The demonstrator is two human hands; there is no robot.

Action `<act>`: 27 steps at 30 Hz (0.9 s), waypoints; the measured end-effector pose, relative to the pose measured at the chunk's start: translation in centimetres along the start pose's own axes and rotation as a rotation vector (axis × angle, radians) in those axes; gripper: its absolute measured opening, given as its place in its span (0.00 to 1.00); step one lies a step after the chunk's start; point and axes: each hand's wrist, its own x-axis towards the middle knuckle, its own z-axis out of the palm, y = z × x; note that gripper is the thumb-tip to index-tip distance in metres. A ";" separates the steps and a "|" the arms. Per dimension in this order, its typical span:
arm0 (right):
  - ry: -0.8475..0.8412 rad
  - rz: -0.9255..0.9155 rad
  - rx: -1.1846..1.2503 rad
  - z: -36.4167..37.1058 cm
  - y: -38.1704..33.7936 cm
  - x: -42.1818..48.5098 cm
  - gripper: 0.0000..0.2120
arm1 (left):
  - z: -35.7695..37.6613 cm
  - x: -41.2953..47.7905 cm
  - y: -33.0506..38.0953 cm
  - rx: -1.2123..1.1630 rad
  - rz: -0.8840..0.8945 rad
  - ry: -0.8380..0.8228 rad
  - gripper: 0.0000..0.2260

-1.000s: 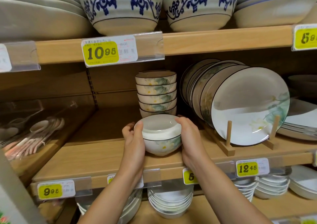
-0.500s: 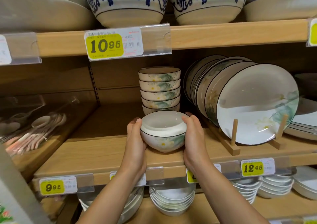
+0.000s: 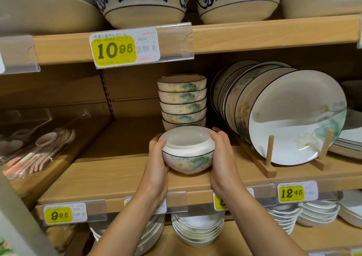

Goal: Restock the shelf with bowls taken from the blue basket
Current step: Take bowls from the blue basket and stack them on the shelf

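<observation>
Two hands clasp a single bowl (image 3: 188, 153) just in front of the stack (image 3: 182, 101) of five matching flowered bowls, low over the front of the wooden shelf (image 3: 117, 175). Whether its foot already touches the board I cannot tell. The left hand (image 3: 156, 157) is curled round the bowl's left wall with the thumb up at the rim. The right hand (image 3: 222, 153) wraps the right wall, fingertips hooked over the far edge. Both are clamped on it, not spread.

To do this step well, I would either set the bowl down flat in front of the stack or lift it clear and lower it straight onto the top bowl, keeping it level so that rim meets rim without a knock (glazed ware chips easily). The fingers hooked over the far rim should slide out only once the weight is borne. The gap above the stack looks modest, so a high lift risks the board overhead.

As for what holds what, the held bowl's inside is plain white, with a ledge that may be a second bowl nested in it; I cannot be sure. Right of the stack, a wooden rack (image 3: 270, 157) props a row of plates (image 3: 293, 118) on edge. Well left of the stack, a clear tray (image 3: 23, 118) holds pale spoons (image 3: 47, 146). Below the stack sit more nested white bowls (image 3: 197, 228). The blue basket is out of view.
</observation>
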 end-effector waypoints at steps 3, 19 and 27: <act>-0.003 0.002 -0.001 0.0 0.1 0.1 0.27 | -0.1 0.1 -0.2 0.003 -0.002 -0.007 0.16; -0.125 0.016 -0.100 -0.8 -1.1 -0.6 0.27 | -0.2 -0.5 1.1 0.067 -0.043 -0.018 0.19; -0.055 -0.502 -0.164 -2.2 -2.0 -6.2 0.26 | -4.4 -8.2 3.6 0.058 0.195 0.371 0.22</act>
